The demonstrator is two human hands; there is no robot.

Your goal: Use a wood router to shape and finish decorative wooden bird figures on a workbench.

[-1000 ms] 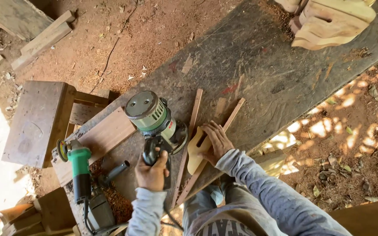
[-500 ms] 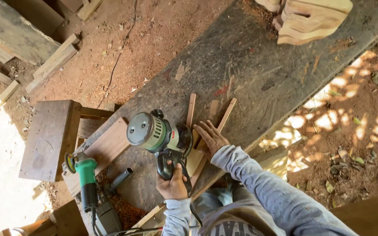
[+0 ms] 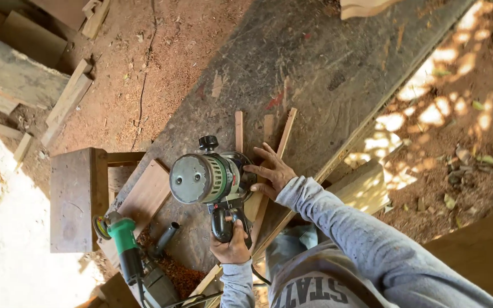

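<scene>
Router [image 3: 203, 178], green and grey, on the workbench [image 3: 326, 68], black handle at 6 o'clock clenched in left hand [image 3: 230, 244]. Right hand [image 3: 270, 173] at 3 o'clock, fingers spread flat, pressing thin wood strips [image 3: 269, 165]. Green angle grinder [image 3: 124, 242] lying at 8 o'clock.

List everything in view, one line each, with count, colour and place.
Router: one, green and grey, upright on the workbench, at the middle.
Workbench: one, dark grey wood, crossing the picture diagonally.
Wood strips: about three, brown, fanned out on the bench beside the router.
Angle grinder: one, green and black, lying at the bench's lower left end.
Flat board: one, reddish brown, on the bench left of the router.
Stool: one, brown wood, on the ground at left.
Scrap timber: several pieces, pale, on the dirt at upper left.
Left hand: one, its grip closed on the router's black handle.
Right hand: one, fingers spread, pressing a strip beside the router.
</scene>
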